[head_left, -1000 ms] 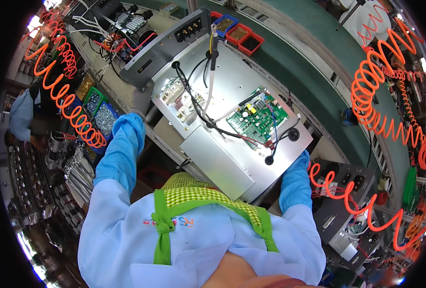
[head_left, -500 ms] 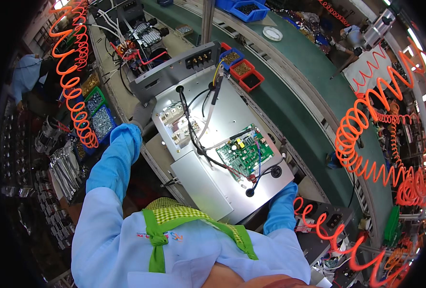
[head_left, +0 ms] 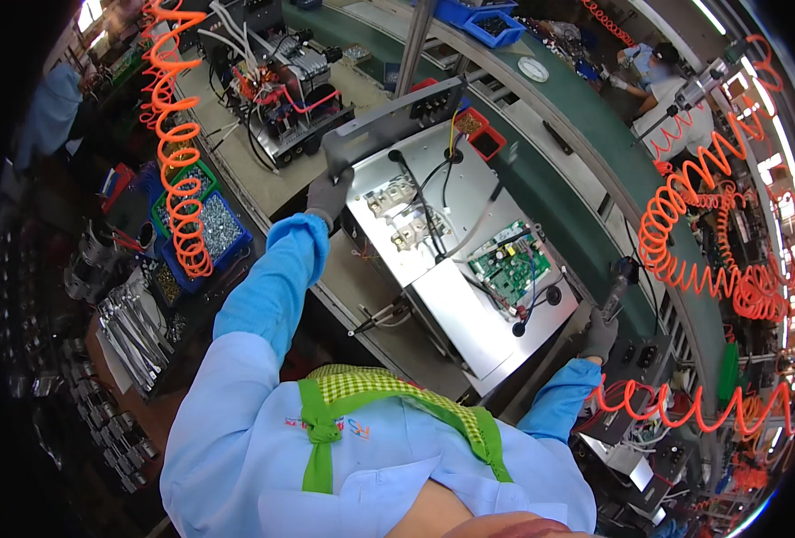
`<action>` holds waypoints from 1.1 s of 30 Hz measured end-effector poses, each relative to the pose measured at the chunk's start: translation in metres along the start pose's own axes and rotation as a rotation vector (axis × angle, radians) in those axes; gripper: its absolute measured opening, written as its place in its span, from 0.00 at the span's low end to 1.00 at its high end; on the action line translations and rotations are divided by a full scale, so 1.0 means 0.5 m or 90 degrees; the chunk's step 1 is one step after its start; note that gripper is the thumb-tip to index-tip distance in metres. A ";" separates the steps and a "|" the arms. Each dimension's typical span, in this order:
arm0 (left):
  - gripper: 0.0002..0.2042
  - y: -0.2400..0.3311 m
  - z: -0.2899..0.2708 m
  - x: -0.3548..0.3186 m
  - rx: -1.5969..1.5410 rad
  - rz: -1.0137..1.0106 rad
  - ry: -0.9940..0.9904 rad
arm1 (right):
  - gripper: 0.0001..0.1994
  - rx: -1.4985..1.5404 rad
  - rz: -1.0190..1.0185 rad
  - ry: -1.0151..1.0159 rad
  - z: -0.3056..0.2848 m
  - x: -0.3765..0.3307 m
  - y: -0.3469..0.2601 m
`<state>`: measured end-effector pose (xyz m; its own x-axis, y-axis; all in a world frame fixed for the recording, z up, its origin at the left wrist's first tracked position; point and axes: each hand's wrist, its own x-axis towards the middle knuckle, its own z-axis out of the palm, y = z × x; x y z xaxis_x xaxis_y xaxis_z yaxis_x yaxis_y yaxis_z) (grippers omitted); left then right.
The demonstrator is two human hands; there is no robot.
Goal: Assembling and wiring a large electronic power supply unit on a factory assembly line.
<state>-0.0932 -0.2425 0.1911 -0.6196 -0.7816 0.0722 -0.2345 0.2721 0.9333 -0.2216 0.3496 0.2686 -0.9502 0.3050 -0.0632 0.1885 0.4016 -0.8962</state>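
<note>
In front of me a silver metal chassis (head_left: 465, 309) lies at an angle, with a dark grey end panel (head_left: 393, 125) standing along its far edge. A green circuit board (head_left: 516, 267) and black cables sit on it. My left hand (head_left: 330, 195), in a grey glove, is closed on the chassis's far left corner, beside the end panel. Off the near right corner, my right hand (head_left: 595, 339), also gloved, is wrapped around a slim metallic tool (head_left: 614, 294) that looks like a power screwdriver. The tool points away from me; the fingers are partly hidden.
Left are bins of small hardware (head_left: 221, 224) and a hanging orange coiled hose (head_left: 182, 161). A second, open unit with wiring (head_left: 285, 81) stands at the far left. A green conveyor (head_left: 586, 202) runs along the right, with red bins (head_left: 483, 134). Another coiled hose (head_left: 648, 394) lies near my right arm.
The view has shifted, and the chassis sits further right, more of its left side showing. My right hand has come out from behind the chassis's near right edge.
</note>
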 end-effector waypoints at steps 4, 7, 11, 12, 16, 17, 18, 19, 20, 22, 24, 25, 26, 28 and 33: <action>0.24 0.022 0.007 -0.001 0.104 0.050 0.017 | 0.13 0.102 -0.105 -0.003 -0.011 -0.103 -0.067; 0.21 0.008 0.000 0.001 0.035 0.081 -0.019 | 0.15 0.128 -0.191 -0.078 -0.005 -0.196 -0.143; 0.20 0.015 -0.005 -0.001 0.066 0.078 -0.028 | 0.14 0.153 -0.012 -0.079 -0.016 -0.278 -0.108; 0.20 0.008 0.008 0.007 0.074 0.081 -0.026 | 0.13 0.197 0.026 -0.090 -0.014 -0.309 -0.095; 0.20 0.001 0.009 0.004 0.060 0.058 -0.030 | 0.09 0.436 0.065 -0.133 0.007 -0.326 0.018; 0.21 -0.031 0.013 0.012 -0.052 0.095 -0.011 | 0.10 0.422 0.152 -0.120 0.011 -0.332 0.026; 0.21 -0.029 0.019 0.013 -0.047 0.091 -0.016 | 0.11 0.428 0.144 -0.132 0.032 -0.349 0.015; 0.19 -0.027 0.023 0.012 -0.096 0.100 -0.017 | 0.11 0.426 0.170 -0.162 0.029 -0.352 0.027; 0.17 -0.026 0.027 0.007 -0.144 0.109 -0.016 | 0.11 0.424 0.195 -0.194 0.025 -0.353 0.038; 0.17 -0.024 0.028 0.008 -0.100 0.103 -0.016 | 0.10 0.417 0.157 -0.212 0.071 -0.356 0.008; 0.17 -0.020 0.029 -0.003 -0.059 0.091 -0.013 | 0.09 0.403 0.118 -0.234 0.094 -0.343 -0.017; 0.17 -0.015 0.026 -0.010 -0.093 0.075 -0.011 | 0.10 0.347 0.106 -0.237 0.098 -0.332 -0.023; 0.17 -0.014 0.027 -0.018 -0.127 0.060 -0.008 | 0.11 0.291 0.093 -0.241 0.102 -0.317 -0.026; 0.17 -0.018 0.034 -0.030 -0.106 0.037 0.004 | 0.11 0.303 0.064 -0.252 0.119 -0.285 -0.030; 0.17 0.002 0.038 -0.043 -0.036 0.025 0.037 | 0.11 0.326 0.117 -0.281 0.097 -0.266 -0.003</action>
<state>-0.0944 -0.2146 0.1836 -0.5832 -0.8022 0.1278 -0.1675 0.2727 0.9474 -0.1076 0.2664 0.2570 -0.9464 -0.0939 -0.3091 0.3186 -0.1132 -0.9411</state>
